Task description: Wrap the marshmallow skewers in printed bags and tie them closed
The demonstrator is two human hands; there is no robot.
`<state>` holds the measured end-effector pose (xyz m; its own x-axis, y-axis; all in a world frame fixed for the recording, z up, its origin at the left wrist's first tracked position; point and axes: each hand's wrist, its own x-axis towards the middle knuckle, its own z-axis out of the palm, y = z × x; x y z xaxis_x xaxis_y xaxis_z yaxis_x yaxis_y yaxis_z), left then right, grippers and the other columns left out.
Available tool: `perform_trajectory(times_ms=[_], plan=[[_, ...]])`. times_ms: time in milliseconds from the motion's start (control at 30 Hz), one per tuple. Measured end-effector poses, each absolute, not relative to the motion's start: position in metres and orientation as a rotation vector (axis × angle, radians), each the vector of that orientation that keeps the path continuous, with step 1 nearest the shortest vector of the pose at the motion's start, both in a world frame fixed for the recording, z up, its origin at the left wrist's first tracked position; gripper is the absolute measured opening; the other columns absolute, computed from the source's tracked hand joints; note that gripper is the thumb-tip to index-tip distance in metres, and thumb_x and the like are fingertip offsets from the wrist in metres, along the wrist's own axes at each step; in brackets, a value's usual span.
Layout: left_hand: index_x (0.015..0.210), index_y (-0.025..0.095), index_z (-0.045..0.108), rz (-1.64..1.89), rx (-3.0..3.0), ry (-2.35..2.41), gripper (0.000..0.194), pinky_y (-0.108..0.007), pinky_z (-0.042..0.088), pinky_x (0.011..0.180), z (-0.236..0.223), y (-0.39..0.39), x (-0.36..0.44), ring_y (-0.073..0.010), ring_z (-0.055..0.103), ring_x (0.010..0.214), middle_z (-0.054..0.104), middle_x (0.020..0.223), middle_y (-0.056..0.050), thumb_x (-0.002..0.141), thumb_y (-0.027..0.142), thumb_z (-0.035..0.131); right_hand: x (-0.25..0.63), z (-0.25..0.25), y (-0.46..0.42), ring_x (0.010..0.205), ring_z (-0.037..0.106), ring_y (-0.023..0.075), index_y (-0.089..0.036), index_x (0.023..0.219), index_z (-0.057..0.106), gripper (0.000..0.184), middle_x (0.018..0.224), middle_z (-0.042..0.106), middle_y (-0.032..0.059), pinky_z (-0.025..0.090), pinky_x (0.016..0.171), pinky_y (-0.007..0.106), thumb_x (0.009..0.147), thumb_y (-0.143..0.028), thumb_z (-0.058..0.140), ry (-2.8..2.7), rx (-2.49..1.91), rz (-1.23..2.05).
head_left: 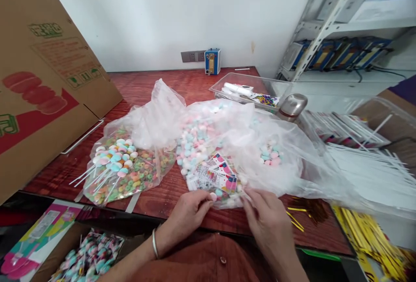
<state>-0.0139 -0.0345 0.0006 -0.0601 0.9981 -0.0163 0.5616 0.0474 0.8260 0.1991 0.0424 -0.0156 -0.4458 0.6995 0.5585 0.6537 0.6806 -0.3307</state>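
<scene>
At the table's front edge, my left hand (194, 209) pinches a small pale pink candy (213, 196) between thumb and fingers. My right hand (268, 212) is closed, with its bent fingertips against the near edge of a clear plastic bag (250, 143); what they grip is hidden. Inside this bag are pastel pink, blue and white candies (195, 139). Printed packets (221, 176) lie on its near part, just beyond my hands. Left of it, several candies on white sticks (115, 156) rest on another bag holding colourful rings (139, 173).
A large cardboard box (48, 78) stands at the left. Behind the bags are a clear tray (247, 93) and a metal flask (294, 105). White sticks (373, 165) lie at right, above gold ties (370, 234). Wrapped lollipops (89, 256) fill a box below.
</scene>
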Motion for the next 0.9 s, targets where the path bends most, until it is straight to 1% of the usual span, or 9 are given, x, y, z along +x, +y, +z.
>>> perform_trajectory(times_ms=[100, 167, 300, 400, 533, 633, 700, 767, 900], plan=[[0.09, 0.021, 0.071, 0.916, 1.497, 1.707, 0.021, -0.026, 0.045, 0.076, -0.006, -0.042, -0.026, -0.0183, 0.064, 0.082, 0.073, 0.088, -0.004, 0.093, 0.027, 0.051, 0.157, -0.024, 0.055, 0.101, 0.058, 0.0303, -0.014, 0.121, 0.061, 0.03, 0.11, 0.067, 0.0152, 0.041, 0.08, 0.041, 0.094, -0.025, 0.056, -2.358, -1.064, 0.018], [0.086, 0.02, 0.07, 0.929, 1.459, 1.707, 0.02, -0.026, 0.044, 0.075, -0.01, -0.044, -0.03, -0.0177, 0.063, 0.08, 0.072, 0.085, -0.003, 0.092, 0.026, 0.052, 0.14, -0.029, 0.064, 0.099, 0.057, 0.0319, -0.013, 0.121, 0.06, 0.032, 0.109, 0.067, 0.0161, 0.039, 0.078, 0.041, 0.09, -0.019, 0.061, -2.419, -1.165, -0.033], [0.082, 0.018, 0.068, 0.97, 1.382, 1.678, 0.019, -0.027, 0.043, 0.073, -0.015, -0.045, -0.031, -0.0176, 0.061, 0.077, 0.07, 0.081, -0.003, 0.09, 0.027, 0.054, 0.132, -0.035, 0.075, 0.084, 0.055, 0.0283, -0.016, 0.098, 0.063, 0.01, 0.09, 0.066, 0.011, 0.035, 0.071, 0.038, 0.088, -0.014, 0.06, -2.456, -1.261, -0.022], [0.079, 0.017, 0.067, 0.986, 1.268, 1.581, 0.025, -0.025, 0.042, 0.065, -0.019, -0.04, -0.025, -0.0156, 0.058, 0.069, 0.067, 0.075, -0.003, 0.091, 0.035, 0.054, 0.133, -0.033, 0.076, 0.082, 0.054, 0.0268, -0.018, 0.089, 0.063, 0.011, 0.085, 0.065, 0.0096, 0.033, 0.072, 0.037, 0.09, -0.01, 0.056, -2.442, -1.228, -0.021], [0.089, 0.016, 0.069, 0.952, 0.918, 1.256, 0.034, -0.024, 0.04, 0.052, -0.03, -0.024, -0.009, -0.0121, 0.054, 0.053, 0.064, 0.069, -0.002, 0.085, 0.049, 0.061, 0.13, -0.025, 0.073, 0.094, 0.057, 0.0262, -0.016, 0.101, 0.065, 0.019, 0.105, 0.069, 0.0119, 0.035, 0.082, 0.038, 0.089, -0.007, 0.054, -2.367, -1.121, -0.067], [0.105, 0.019, 0.07, 1.01, 0.567, 0.995, 0.043, -0.026, 0.049, 0.063, -0.034, -0.007, 0.004, -0.0155, 0.064, 0.068, 0.07, 0.082, -0.006, 0.075, 0.05, 0.075, 0.126, -0.01, 0.07, 0.102, 0.057, 0.0263, -0.015, 0.111, 0.064, 0.023, 0.112, 0.069, 0.0127, 0.036, 0.089, 0.04, 0.089, -0.011, 0.055, -2.272, -1.004, -0.002], [0.108, 0.025, 0.071, 1.127, 0.392, 0.845, 0.045, -0.032, 0.053, 0.079, -0.032, 0.004, 0.011, -0.0209, 0.068, 0.092, 0.071, 0.103, -0.009, 0.072, 0.051, 0.078, 0.126, 0.005, 0.067, 0.087, 0.06, 0.0222, -0.018, 0.103, 0.065, 0.016, 0.092, 0.071, 0.0069, 0.038, 0.082, 0.036, 0.091, -0.016, 0.055, -2.229, -0.978, 0.097], [0.106, 0.03, 0.072, 1.252, 0.296, 0.735, 0.044, -0.038, 0.053, 0.09, -0.026, 0.014, 0.014, -0.0262, 0.063, 0.111, 0.068, 0.118, -0.007, 0.07, 0.055, 0.078, 0.132, 0.022, 0.063, 0.08, 0.06, 0.0187, -0.021, 0.099, 0.065, 0.015, 0.084, 0.069, 0.0025, 0.039, 0.077, 0.032, 0.092, -0.016, 0.053, -2.217, -0.985, 0.251], [0.092, 0.029, 0.075, 1.361, 0.248, 0.793, 0.034, -0.039, 0.056, 0.089, -0.016, 0.03, 0.013, -0.0292, 0.064, 0.111, 0.073, 0.111, -0.005, 0.065, 0.048, 0.083, 0.153, 0.04, 0.055, 0.088, 0.064, 0.0146, -0.026, 0.099, 0.067, 0.023, 0.095, 0.072, -0.002, 0.042, 0.079, 0.025, 0.093, -0.012, 0.05, -2.044, -1.025, 0.708]])
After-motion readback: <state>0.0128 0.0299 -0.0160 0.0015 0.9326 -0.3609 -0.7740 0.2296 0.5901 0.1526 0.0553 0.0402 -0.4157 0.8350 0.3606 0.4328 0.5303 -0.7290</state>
